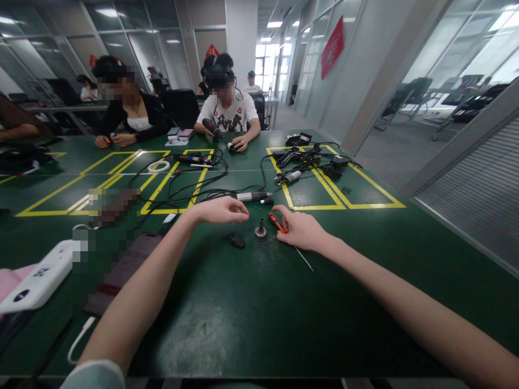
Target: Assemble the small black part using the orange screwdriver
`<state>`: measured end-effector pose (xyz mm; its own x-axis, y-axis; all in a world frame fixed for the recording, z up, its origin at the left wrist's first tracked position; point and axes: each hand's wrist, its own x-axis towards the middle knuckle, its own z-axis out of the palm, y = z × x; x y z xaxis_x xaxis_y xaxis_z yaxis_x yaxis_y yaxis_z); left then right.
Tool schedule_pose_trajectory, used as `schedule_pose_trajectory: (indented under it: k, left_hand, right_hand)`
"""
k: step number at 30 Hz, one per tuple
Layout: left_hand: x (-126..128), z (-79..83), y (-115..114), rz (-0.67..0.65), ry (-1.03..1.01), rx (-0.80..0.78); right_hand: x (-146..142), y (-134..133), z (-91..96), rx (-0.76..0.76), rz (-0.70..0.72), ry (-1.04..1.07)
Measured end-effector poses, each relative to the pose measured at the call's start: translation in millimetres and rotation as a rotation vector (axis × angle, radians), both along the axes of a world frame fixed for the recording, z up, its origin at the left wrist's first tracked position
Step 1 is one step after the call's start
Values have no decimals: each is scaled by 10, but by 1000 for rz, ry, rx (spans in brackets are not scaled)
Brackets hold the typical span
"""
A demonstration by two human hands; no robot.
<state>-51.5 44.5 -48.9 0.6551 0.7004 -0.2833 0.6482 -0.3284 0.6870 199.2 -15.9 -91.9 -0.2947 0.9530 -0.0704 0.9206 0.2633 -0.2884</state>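
Observation:
My left hand (221, 210) hovers over the green table (259, 313), its fingers pinched together at the tips; whether anything tiny is in them is too small to see. My right hand (300, 229) is closed on an orange-handled screwdriver (277, 222), whose thin shaft sticks out behind the hand toward me. Between the hands stands a small round metal part (260, 232) with a post on top. A small black piece (238, 241) lies just left of it. A grey and black power tool (254, 196) lies just beyond my left fingertips.
Black cables (194, 186) and more tools (308, 159) lie across yellow-taped squares farther back. A white device (36, 281) and a white cable (79, 337) sit at my left. Two people (229, 108) sit at the far side, working with their own hands.

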Motion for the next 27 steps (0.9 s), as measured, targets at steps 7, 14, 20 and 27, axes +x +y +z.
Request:
schedule_pose_trajectory:
  k: [7,14,20,27]
  left_hand:
    - [190,-147,7,160,-72,69]
    - [118,-73,65,446,21,156]
    - [96,-169,115,607,89,316]
    - [179,-401,124,738,104,436]
  right_hand:
    - [204,-126,107,137,-112,446]
    - [-437,-759,55,41,247,545]
    - [-1173,-705,-186,207,452,89]
    - [-1160,-319,-116,510,584,-19]
